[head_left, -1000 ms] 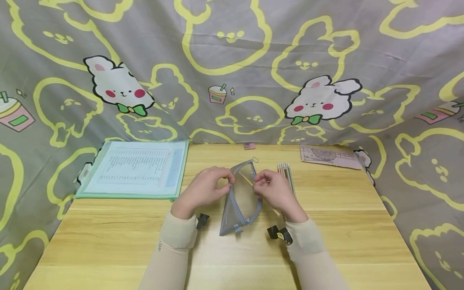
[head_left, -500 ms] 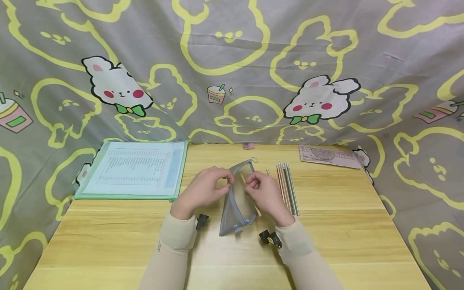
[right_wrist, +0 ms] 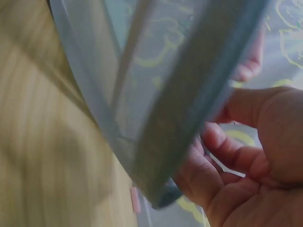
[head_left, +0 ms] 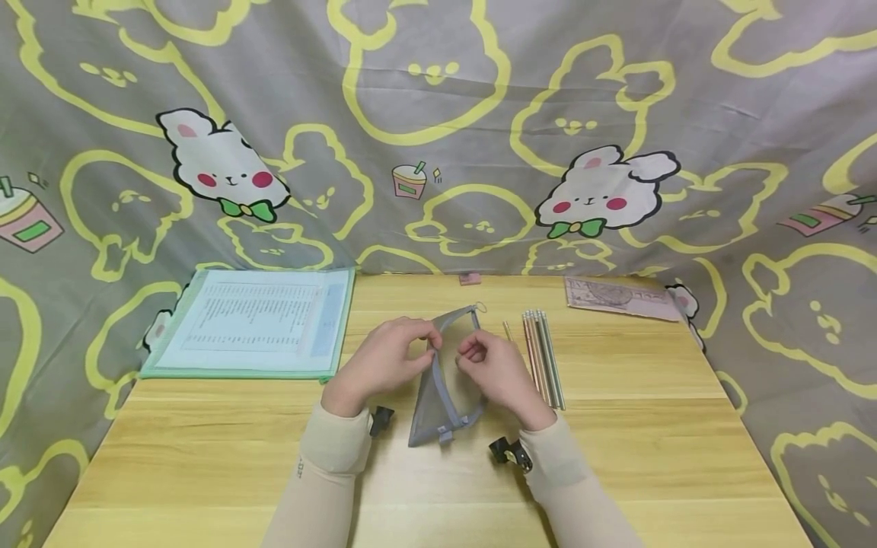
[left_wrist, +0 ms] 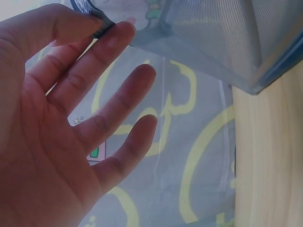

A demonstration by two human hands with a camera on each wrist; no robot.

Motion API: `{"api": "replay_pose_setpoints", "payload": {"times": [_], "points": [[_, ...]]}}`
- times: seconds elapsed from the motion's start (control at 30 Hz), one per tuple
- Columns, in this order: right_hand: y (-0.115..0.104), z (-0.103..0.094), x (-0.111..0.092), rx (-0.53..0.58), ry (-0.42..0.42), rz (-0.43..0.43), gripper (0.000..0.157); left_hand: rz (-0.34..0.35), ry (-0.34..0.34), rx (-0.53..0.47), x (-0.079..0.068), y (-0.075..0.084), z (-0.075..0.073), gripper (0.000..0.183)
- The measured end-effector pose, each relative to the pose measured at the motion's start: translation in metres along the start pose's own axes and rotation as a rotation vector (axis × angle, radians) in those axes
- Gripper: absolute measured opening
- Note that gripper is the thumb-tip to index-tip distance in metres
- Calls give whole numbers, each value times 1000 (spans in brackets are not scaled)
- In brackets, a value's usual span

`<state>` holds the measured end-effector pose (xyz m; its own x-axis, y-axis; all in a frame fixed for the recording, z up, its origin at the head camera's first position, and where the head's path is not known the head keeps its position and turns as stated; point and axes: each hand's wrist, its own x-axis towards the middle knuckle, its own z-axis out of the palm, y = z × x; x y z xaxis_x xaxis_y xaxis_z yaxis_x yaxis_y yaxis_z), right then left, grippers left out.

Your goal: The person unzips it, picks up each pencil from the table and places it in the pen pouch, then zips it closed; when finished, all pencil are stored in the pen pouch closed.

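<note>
A grey mesh zipper pouch (head_left: 432,403) stands tilted in the middle of the table, its mouth spread. My left hand (head_left: 390,358) pinches its left rim between thumb and index finger; the other fingers are spread, as the left wrist view shows. My right hand (head_left: 500,373) has its loosely curled fingertips at the pouch's mouth, with nothing visible between them. In the right wrist view the pouch's edge partly hides those fingers. A thin brownish stick (right_wrist: 130,56) shows through the mesh there. Beside my right hand lie several pencils (head_left: 544,358) and one separate pencil (head_left: 507,329).
A green-edged document folder (head_left: 247,323) with a printed sheet lies at the back left of the wooden table (head_left: 205,457). At the back right is a pinkish printed slip (head_left: 620,297). A small pink eraser-like block (head_left: 470,279) sits near the patterned curtain (head_left: 438,114).
My right hand has moved left to the pouch's mouth with a pencil, which is no longer visible in its fingers. My left hand has kept its pinch on the rim.
</note>
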<state>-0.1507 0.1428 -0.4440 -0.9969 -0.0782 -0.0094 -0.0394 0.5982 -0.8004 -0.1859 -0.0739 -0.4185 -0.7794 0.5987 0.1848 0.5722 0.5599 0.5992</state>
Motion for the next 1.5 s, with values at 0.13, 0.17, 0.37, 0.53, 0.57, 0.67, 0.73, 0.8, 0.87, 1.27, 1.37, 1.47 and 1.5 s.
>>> {"api": "replay_pose_setpoints", "payload": {"times": [0.13, 0.17, 0.37, 0.53, 0.57, 0.67, 0.73, 0.8, 0.87, 1.27, 1.37, 1.47, 1.5], "points": [[7, -17, 3, 31, -21, -27, 10, 7, 6, 10, 0, 0, -1, 11], [10, -22, 4, 32, -26, -35, 12, 9, 7, 12, 1, 0, -1, 11], [38, -57, 11, -65, 43, -8, 23, -1, 7, 25, 0, 1, -1, 11], [66, -77, 14, -154, 125, 68, 30, -4, 5, 21, 0, 0, -1, 11], [70, -79, 14, -165, 130, 83, 31, -4, 5, 21, -1, 0, -1, 11], [83, -85, 15, -184, 124, 129, 39, -5, 7, 23, -1, -1, 0, 11], [89, -86, 16, -187, 115, 150, 46, -4, 8, 23, -2, -2, 0, 11], [94, -87, 17, -186, 111, 161, 50, -3, 10, 21, -2, -2, 0, 11], [97, -87, 18, -181, 115, 166, 52, -1, 13, 24, -2, -3, 0, 11], [111, -85, 18, -183, 115, 202, 53, 3, 15, 34, -1, -2, 1, 12], [114, -83, 18, -188, 107, 210, 51, 1, 16, 35, -1, -2, 2, 13], [116, -82, 18, -196, 102, 222, 50, 2, 15, 37, -1, -2, 2, 14], [116, -82, 18, -199, 100, 225, 49, 3, 15, 37, -1, -2, 2, 14]]}}
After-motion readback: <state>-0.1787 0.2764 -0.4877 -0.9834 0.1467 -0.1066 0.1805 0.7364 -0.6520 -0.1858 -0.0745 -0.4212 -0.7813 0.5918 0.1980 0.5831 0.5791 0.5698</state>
